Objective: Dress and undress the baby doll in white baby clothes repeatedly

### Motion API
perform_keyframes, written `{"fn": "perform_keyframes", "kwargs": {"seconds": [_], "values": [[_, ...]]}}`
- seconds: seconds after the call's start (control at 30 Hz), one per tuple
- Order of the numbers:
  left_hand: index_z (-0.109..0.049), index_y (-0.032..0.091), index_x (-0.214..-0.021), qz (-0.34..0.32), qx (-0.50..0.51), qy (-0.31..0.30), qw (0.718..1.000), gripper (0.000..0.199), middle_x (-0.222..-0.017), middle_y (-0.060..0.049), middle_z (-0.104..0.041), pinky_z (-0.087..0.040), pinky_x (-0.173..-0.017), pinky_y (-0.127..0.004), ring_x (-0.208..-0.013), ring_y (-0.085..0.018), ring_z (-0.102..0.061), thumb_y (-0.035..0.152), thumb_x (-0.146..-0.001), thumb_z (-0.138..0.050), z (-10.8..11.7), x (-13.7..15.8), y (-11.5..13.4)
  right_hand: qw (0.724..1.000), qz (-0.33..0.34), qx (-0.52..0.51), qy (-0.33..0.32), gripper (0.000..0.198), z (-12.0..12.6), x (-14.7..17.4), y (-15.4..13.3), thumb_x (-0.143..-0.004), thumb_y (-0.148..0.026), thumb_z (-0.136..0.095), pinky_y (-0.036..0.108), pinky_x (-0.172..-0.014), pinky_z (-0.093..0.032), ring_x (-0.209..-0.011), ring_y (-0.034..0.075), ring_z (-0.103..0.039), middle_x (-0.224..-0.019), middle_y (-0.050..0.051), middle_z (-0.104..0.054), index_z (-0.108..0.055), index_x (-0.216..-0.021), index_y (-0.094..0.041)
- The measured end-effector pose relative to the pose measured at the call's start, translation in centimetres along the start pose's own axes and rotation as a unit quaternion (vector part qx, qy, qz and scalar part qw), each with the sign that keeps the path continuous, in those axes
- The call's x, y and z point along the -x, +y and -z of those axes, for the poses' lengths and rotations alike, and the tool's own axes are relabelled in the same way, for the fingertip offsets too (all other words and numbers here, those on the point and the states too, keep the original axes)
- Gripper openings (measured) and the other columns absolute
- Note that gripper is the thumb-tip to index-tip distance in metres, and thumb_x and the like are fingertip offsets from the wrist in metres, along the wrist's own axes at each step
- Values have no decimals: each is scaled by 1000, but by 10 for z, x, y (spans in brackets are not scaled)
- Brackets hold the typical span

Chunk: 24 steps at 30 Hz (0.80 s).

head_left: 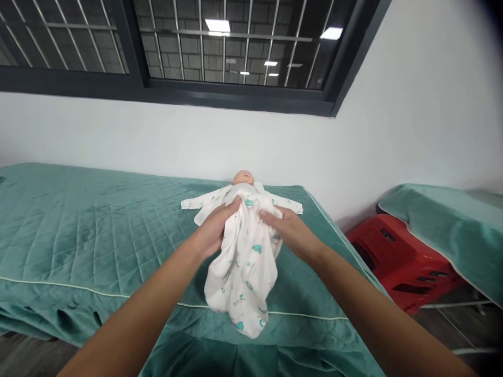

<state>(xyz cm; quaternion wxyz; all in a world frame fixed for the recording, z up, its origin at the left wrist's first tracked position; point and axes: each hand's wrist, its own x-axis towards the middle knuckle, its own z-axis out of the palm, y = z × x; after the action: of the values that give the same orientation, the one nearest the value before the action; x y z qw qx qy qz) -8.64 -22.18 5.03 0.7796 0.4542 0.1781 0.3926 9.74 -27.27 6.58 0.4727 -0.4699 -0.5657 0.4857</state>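
A baby doll lies on its back, and its head (243, 177) shows near the wall. White sleeves with a small green print (206, 200) spread out to both sides of it. Over the doll's lower body I hold a white baby garment (251, 256) with green animal prints, its bunched cloth hanging toward me. My left hand (218, 225) grips its left edge with thumb on top. My right hand (288, 225) pinches its right edge. Whether this cloth and the sleeves are one piece, I cannot tell. The doll's legs are hidden.
The doll lies on a bed with a quilted green cover (98, 225), close to its right edge. Red plastic stools (404, 262) stand beside it, near another green-covered bed (456, 220). A white wall (165, 136) and a barred window (236, 47) are behind.
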Motion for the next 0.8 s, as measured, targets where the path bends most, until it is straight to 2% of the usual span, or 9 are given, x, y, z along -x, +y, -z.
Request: {"fn": "perform_keyframes", "kwargs": {"seconds": [0.1, 0.17, 0.23, 0.37, 0.43, 0.5, 0.63, 0.73, 0.8], "values": [[-69, 13, -110, 89, -124, -51, 987, 46, -96, -9, -75, -54, -74, -30, -84, -23, -70, 39, -73, -80, -2, 6, -9, 991, 35, -85, 96, 51, -3, -7, -4, -83, -60, -63, 29, -73, -52, -82, 20, -67, -97, 4, -74, -65, -113, -19], [-71, 12, -105, 152, -188, -94, 966, 46, -94, -9, -75, -54, -71, -29, -83, -23, -70, 29, -65, -86, -1, 10, -13, 985, 15, -132, 114, 54, -3, -7, -4, -83, -62, -61, 30, -72, -53, -82, 21, -68, -97, 6, -74, -63, -118, -20], [-71, 11, -103, 155, -168, -80, 970, 45, -95, -10, -75, -55, -72, -30, -83, -24, -70, 28, -64, -86, 0, 11, -17, 982, -16, -161, 101, 55, -1, -2, 0, -84, -61, -61, 31, -71, -54, -83, 22, -69, -97, 7, -75, -63, -119, -19], [-67, 9, -110, 50, 2, 4, 999, 50, -92, -12, -75, -56, -74, -33, -77, -24, -71, 28, -67, -83, -1, 8, -25, 985, -68, -153, -44, 54, 2, 18, 17, -77, -56, -72, 32, -73, -55, -83, 23, -70, -98, 9, -75, -68, -113, -15], [-67, 7, -109, 44, 45, 8, 998, 50, -88, -13, -74, -57, -71, -33, -75, -25, -72, 27, -67, -82, -5, 6, -30, 980, -93, -116, -133, 52, 2, 27, 24, -71, -48, -80, 33, -76, -55, -86, 24, -70, -98, 10, -74, -70, -109, -14], [-67, 6, -109, 57, 62, 7, 996, 49, -88, -14, -75, -57, -69, -32, -76, -26, -72, 29, -69, -81, -9, 8, -37, 977, -110, -83, -162, 49, 1, 31, 28, -67, -39, -85, 33, -78, -55, -88, 24, -70, -98, 10, -75, -71, -106, -12], [-65, 9, -117, 72, 56, 3, 996, 51, -95, -14, -75, -57, -74, -33, -80, -25, -72, 35, -75, -78, -12, 21, -49, 985, -93, -137, -52, 42, -4, 28, 24, -78, -41, -77, 34, -83, -55, -88, 22, -70, -99, 9, -75, -70, -109, -14], [-68, 10, -112, 126, 0, -46, 991, 53, -96, -13, -75, -57, -74, -32, -80, -23, -72, 32, -68, -85, -12, 35, -50, 972, -71, -222, 29, 44, -8, 23, 15, -83, -44, -71, 34, -86, -55, -94, 22, -70, -104, 8, -74, -66, -117, -17], [-69, 11, -110, 151, -31, -72, 985, 55, -99, -12, -75, -57, -75, -30, -83, -23, -71, 25, -61, -89, -11, 41, -48, 965, -91, -243, 42, 45, -10, 23, 12, -85, -48, -67, 35, -85, -56, -93, 23, -70, -102, 9, -75, -65, -119, -18]]}}
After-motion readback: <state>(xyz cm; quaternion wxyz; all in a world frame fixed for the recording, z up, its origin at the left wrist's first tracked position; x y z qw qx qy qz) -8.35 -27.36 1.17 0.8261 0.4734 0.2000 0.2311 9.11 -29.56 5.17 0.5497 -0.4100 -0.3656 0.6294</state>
